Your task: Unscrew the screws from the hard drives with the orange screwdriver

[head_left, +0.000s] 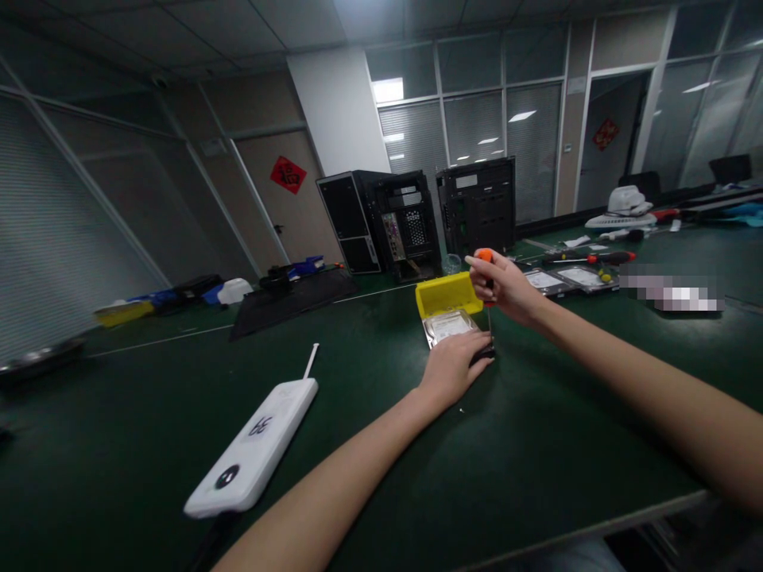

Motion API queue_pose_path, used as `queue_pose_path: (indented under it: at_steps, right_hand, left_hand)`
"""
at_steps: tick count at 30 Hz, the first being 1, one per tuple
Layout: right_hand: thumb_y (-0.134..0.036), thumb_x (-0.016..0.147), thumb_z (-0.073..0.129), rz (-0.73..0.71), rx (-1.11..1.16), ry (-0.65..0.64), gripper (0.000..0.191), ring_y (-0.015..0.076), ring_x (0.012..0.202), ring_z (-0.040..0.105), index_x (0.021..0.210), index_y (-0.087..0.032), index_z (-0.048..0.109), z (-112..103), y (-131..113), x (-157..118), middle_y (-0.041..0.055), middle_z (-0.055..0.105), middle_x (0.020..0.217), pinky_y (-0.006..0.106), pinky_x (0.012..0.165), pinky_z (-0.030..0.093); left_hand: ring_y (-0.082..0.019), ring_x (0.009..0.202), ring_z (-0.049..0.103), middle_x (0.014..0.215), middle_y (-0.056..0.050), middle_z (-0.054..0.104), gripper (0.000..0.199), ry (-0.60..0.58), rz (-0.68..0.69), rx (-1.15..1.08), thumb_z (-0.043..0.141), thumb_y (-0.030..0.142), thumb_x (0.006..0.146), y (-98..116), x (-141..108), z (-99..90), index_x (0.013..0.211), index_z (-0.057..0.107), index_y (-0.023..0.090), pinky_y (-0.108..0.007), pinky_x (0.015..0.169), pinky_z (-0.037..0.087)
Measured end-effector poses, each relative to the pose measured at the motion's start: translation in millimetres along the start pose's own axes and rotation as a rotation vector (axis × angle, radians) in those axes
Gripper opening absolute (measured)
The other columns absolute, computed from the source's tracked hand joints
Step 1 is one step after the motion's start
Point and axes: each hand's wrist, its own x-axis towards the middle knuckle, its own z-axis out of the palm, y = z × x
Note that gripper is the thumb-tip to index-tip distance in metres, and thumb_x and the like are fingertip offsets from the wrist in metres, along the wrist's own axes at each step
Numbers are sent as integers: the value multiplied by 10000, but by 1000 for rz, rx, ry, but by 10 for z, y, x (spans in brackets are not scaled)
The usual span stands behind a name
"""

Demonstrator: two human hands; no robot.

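Note:
A silver hard drive [448, 326] with a white label lies on the green table, against an open yellow plastic box [447, 294]. My left hand [456, 365] rests over the drive's near side and holds it, covering part of it. Gripped in my right hand [501, 284] is an upright screwdriver [489, 316] with an orange and black handle. Its shaft points down to the drive's right edge, beside my left fingertips; the tip's exact contact is hidden. A tiny light-coloured piece [461, 411] lies on the table near my left wrist.
Black computer cases [381, 226] stand behind the box. More hard drives [584, 276] and a red-and-black screwdriver [613, 257] lie to the right. A white power bank [256, 445] marked 39 sits at left front. A dark mat [286, 298] lies farther back.

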Motion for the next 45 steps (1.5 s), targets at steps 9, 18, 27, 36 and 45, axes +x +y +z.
queue_pose_path:
  at_steps: [9,18,27,36,45]
  right_hand:
    - [-476,795,533,92,89,-95,311,68,495,437,843,-170,558,-11,-43,-9,-22,482,651,201,435,329]
    - [-364,711,673,22,-7,-25,309,38,412,371,761,-203,414,9,-10,-2,-74,466,595,175,376,218]
    - [-489,818,486,96,109,-122,324,55,441,356,832,-172,550,9,-45,-8,-34,438,610,203,416,264]
    - [-422,734,624,44,34,-27,284,63,514,461,808,-185,486,18,-12,-11,-27,530,727,202,445,343]
    - [-441,791,549,25,-23,-102,270,47,404,268,981,-272,460,59,-64,-33,-80,404,584,181,388,181]
  left_hand:
    - [-193,1138,514,1229,-35,575,294,-7,-3,0,520,271,868,-1,4,-15,1156,549,223,-344,969,405]
    - [-188,1131,521,1234,-30,572,288,-24,-13,1,512,265,873,20,11,-40,1155,550,221,-338,961,413]
    - [-188,1136,514,1227,-33,577,297,-17,-8,-3,519,267,869,7,4,-27,1161,548,221,-341,972,401]
    - [-188,1146,509,1240,-32,568,296,-12,-10,1,511,269,874,3,-1,-17,1164,545,225,-340,978,398]
    - [-193,1128,524,1221,-34,582,291,-10,-13,5,527,261,863,16,9,-28,1151,555,228,-349,961,411]
